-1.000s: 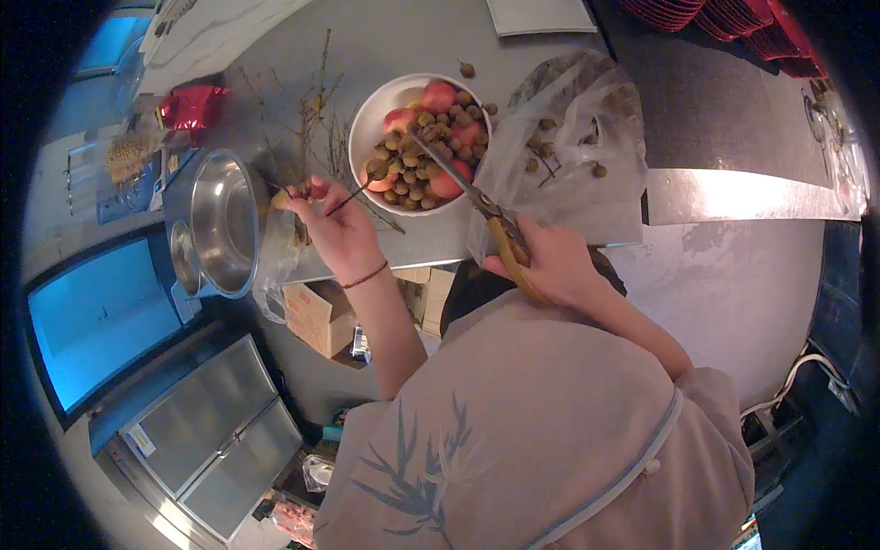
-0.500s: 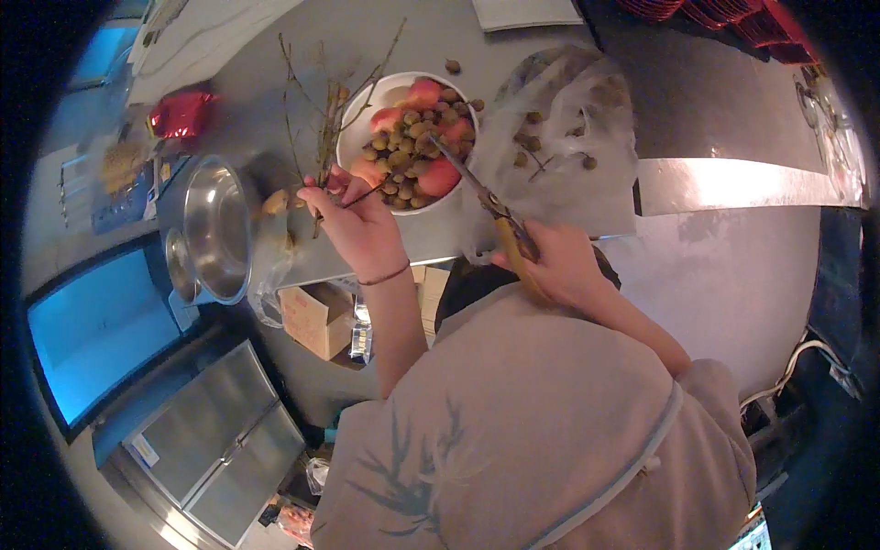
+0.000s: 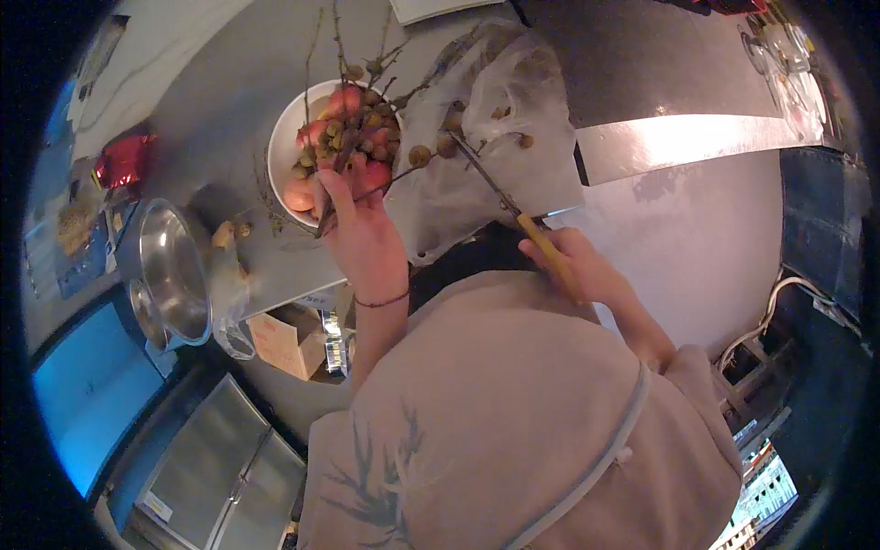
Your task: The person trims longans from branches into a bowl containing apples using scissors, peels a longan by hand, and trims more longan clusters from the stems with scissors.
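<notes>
My left hand (image 3: 367, 240) is closed around the bare stems of a longan branch (image 3: 341, 46), holding it over the near side of the white bowl (image 3: 278, 156). In the bowl lie red fruits (image 3: 344, 99) and brown longans. One twig reaches right from the hand, with a few longans (image 3: 420, 156) at its end above a clear plastic bag (image 3: 527, 78). My right hand (image 3: 587, 268) grips scissors (image 3: 530, 226) with yellow handles. Their tips are close to a longan on that twig; whether they touch is hard to tell.
Left of the bowl on the metal counter are a steel basin (image 3: 174, 270), a piece of ginger-like root (image 3: 225, 235) and a red packet (image 3: 124, 162). A cardboard box (image 3: 286, 344) stands below the counter edge. More longans lie in the bag.
The view has shifted, so the bowl and basin appear further left. The branch now lies across the bowl, its fruited twig over the bag. The scissors have moved from the bowl to that twig.
</notes>
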### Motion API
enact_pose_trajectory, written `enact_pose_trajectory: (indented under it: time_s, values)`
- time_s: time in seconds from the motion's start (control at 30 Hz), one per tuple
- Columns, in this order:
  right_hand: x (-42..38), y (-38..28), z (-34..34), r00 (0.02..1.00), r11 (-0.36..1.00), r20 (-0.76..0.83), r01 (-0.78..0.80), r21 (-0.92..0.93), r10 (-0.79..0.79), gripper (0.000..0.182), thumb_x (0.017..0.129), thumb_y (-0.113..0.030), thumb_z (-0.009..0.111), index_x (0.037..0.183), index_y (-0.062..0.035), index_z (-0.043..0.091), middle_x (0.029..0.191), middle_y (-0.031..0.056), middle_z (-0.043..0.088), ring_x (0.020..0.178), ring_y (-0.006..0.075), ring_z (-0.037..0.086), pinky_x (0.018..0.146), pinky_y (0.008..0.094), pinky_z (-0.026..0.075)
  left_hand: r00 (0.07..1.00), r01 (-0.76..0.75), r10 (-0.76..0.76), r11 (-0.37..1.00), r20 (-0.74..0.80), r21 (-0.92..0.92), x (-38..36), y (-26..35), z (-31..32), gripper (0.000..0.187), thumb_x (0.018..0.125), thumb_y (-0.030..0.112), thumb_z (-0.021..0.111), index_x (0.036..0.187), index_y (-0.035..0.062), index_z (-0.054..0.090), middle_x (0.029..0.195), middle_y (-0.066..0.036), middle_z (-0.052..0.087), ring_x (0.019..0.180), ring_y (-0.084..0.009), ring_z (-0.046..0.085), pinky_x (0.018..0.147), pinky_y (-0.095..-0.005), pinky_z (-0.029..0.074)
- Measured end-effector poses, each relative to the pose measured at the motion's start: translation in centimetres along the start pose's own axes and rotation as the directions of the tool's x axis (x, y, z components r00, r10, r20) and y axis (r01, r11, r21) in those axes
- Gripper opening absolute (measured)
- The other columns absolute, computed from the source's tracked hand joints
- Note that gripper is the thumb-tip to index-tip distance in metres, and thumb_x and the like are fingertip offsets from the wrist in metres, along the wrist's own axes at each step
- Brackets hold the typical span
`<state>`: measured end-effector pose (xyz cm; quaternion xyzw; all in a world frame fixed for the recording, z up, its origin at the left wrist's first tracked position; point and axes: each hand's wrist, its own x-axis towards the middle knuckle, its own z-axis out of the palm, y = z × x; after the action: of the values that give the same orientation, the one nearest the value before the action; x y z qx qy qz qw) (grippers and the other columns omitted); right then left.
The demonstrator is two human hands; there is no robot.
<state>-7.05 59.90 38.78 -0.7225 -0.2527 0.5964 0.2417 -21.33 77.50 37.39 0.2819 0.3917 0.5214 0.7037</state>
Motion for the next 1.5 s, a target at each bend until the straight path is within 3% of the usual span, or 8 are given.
enact_pose_trajectory:
  time_s: [0.17,0.37,0.57,0.77,0.87,0.97,1.17,1.5]
  values:
    - [-0.1,0.9,0.3,0.999,0.999,-0.034,-0.031,0.041,0.032,0.055,0.084,-0.047,0.05,0.063,0.0037,0.05,0.05,0.0056,0.042,0.049,0.0164,0.04,0.049,0.0348,0.033,0.999,-0.039,0.036,0.949,0.014,0.312,-0.6,-0.5,0.4,0.044,0.088,0.03,0.054,0.12,0.0017,0.044,0.111,-0.007,0.056,0.097,-0.0138,0.056,0.072,-0.0242,0.043]
    - [0.4,2.1,1.0,0.987,0.976,0.014,-0.159,0.147,0.159,0.054,0.084,-0.048,0.049,0.062,0.0001,0.052,0.051,0.0036,0.042,0.045,0.0145,0.04,0.042,0.0323,0.032,0.991,-0.084,0.115,0.936,-0.073,0.343,-0.3,-0.8,0.9,0.039,0.088,0.026,0.053,0.117,0.0001,0.049,0.106,-0.008,0.059,0.098,-0.0127,0.057,0.066,-0.0215,0.045]
    - [-0.4,1.2,0.3,0.997,0.979,0.002,-0.073,0.191,0.074,0.048,0.084,-0.048,0.05,0.076,-0.0005,0.055,0.058,0.0067,0.05,0.05,0.0162,0.048,0.045,0.0314,0.037,0.985,-0.165,0.175,0.943,-0.009,0.29,0.5,-0.7,0.3,0.036,0.088,0.021,0.052,0.116,-0.0015,0.049,0.107,-0.01,0.057,0.092,-0.0165,0.059,0.066,-0.0249,0.05]
    - [-0.6,0.4,0.1,0.996,0.995,-0.029,0.087,0.041,-0.086,0.049,0.084,-0.048,0.05,0.082,0.0004,0.055,0.072,0.0122,0.055,0.07,0.0207,0.052,0.064,0.0345,0.042,0.985,-0.131,0.159,0.942,-0.067,0.308,-0.3,0.5,0.3,0.034,0.089,0.02,0.051,0.113,-0.0031,0.05,0.104,-0.009,0.057,0.086,-0.0157,0.06,0.07,-0.026,0.051]
    - [-0.8,-0.2,-0.2,0.994,0.994,0.057,0.092,0.061,-0.095,0.048,0.084,-0.048,0.05,0.082,-0.0002,0.055,0.073,0.0127,0.056,0.07,0.022,0.051,0.064,0.0347,0.041,0.983,-0.153,0.181,0.923,-0.045,0.353,-0.5,1.1,-0.8,0.041,0.087,0.028,0.054,0.118,0.0014,0.047,0.106,-0.009,0.056,0.089,-0.017,0.058,0.076,-0.0274,0.048]
    - [-0.9,-0.3,0.1,0.975,0.975,0.021,0.222,0.007,-0.222,0.039,0.087,-0.043,0.048,0.084,-0.0037,0.05,0.057,0.0029,0.045,0.054,0.0138,0.046,0.048,0.029,0.036,0.985,-0.121,0.16,0.91,-0.065,0.398,-0.8,1.8,-1.4,0.041,0.088,0.029,0.054,0.116,0.0002,0.048,0.101,-0.007,0.057,0.084,-0.0132,0.057,0.067,-0.0232,0.045]
    - [-0.6,-0.7,0.0,0.963,0.94,-0.006,0.263,-0.219,-0.271,0.042,0.084,-0.041,0.051,0.087,0.0006,0.053,0.058,0.01,0.048,0.058,0.0201,0.05,0.052,0.0346,0.037,0.975,-0.204,0.222,0.92,-0.017,0.334,-0.7,1.7,-1.7,0.034,0.091,0.022,0.047,0.115,-0.0017,0.051,0.095,-0.006,0.058,0.072,-0.0083,0.056,0.06,-0.0207,0.044]
    - [0.4,-0.5,0.2,0.997,0.998,0.057,0.059,0.03,-0.061,0.045,0.084,-0.043,0.052,0.069,-0.0008,0.051,0.055,0.0047,0.048,0.051,0.0137,0.045,0.048,0.0309,0.036,0.98,-0.157,0.197,0.868,-0.037,0.471,-1.1,1.3,-0.9,0.031,0.088,0.019,0.052,0.112,-0.0016,0.055,0.093,-0.005,0.061,0.069,-0.0067,0.055,0.059,-0.0193,0.044]
